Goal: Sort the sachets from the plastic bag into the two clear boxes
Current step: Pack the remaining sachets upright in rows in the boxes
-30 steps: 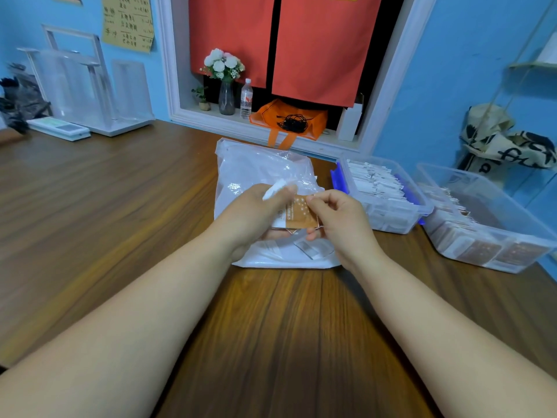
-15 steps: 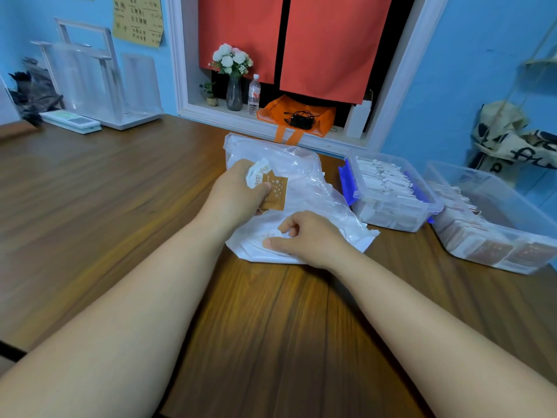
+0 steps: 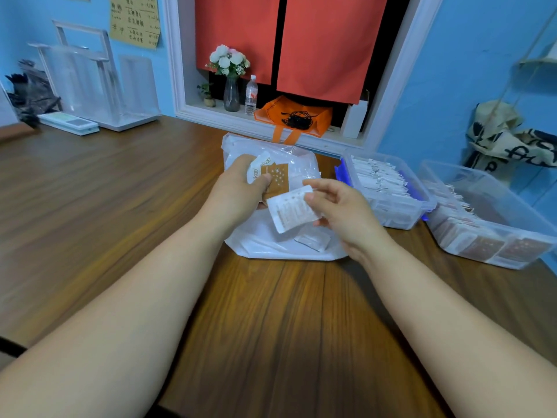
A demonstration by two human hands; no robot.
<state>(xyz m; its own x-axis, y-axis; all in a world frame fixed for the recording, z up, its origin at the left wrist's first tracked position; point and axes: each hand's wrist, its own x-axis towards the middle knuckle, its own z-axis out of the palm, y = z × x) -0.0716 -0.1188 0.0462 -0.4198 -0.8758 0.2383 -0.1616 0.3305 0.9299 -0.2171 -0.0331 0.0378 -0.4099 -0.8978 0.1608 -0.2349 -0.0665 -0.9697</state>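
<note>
left hand [image 3: 238, 191]: over the bag's 11 o'clock part; fingers [image 3: 262, 180] curled round a small stack, thumb on the front.
stack [image 3: 278, 181]: orange sachet with white stars in front, a white printed one behind at its 10 o'clock; held upright, off the bag.
right hand [image 3: 346, 212]: at 3 o'clock of left hand, above the bag; thumb and fingers pinch the white sachet by its 3 o'clock edge.
white sachet [image 3: 291, 212]: text side faces camera, tilted; top corner overlaps the stack's lower edge in view, contact can't tell.
bag [image 3: 265, 247]: white plastic, lies on the bench mid-frame, crumpled toward 12 o'clock.
loose sachet [image 3: 312, 241]: at bag's 5 o'clock; in or on it, can't tell.
near box [image 3: 401, 220]: clear, blue latches, just beside the bag at 3 o'clock; packed with white sachets on edge.
far box [image 3: 539, 236]: clear, at 3 o'clock of near box, close; holds brown-orange sachets on edge.
bench [image 3: 120, 206]: wood grain, carries bag and both boxes.
sill [image 3: 211, 114]: at 12 o'clock; vase [image 3: 231, 95], bottle [image 3: 251, 95], tote [image 3: 294, 116].
</note>
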